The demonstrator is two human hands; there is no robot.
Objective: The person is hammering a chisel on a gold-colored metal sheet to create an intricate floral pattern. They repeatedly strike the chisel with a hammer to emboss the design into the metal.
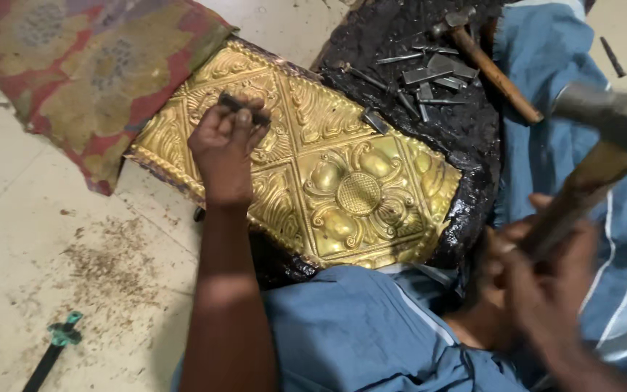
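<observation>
Embossed brass sheet point(328, 174) lying on black pitch bed point(466, 131), chasing step underway. Left hand point(223, 141) pinching punch point(243, 109) against sheet's upper-left panel. Right hand point(546, 283), blurred, probably fisting raised hammer point(604, 138) right of sheet. Needing square strike on punch head next.
</observation>
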